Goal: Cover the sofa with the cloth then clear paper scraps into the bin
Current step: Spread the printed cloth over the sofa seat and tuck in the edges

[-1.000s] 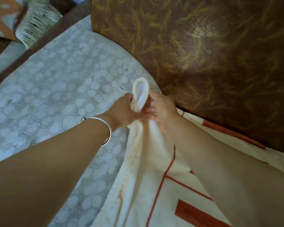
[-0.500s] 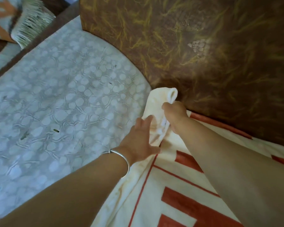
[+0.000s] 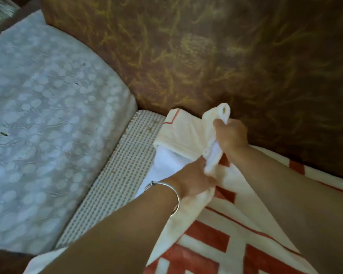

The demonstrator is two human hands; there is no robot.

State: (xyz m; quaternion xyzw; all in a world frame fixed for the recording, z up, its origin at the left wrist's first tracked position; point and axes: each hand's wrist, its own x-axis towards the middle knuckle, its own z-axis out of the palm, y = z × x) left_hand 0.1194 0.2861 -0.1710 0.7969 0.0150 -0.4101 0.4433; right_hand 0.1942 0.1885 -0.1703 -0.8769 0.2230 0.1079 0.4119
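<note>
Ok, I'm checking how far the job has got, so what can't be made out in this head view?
No bin or paper scraps appear anywhere in the head view.
The cloth: its near and right parts are cut off by the frame edges and hidden by the forearms.
The left hand: its fingertips are tucked behind a cloth fold.
The dark specks on the grey cushion: too small to identify.
</note>
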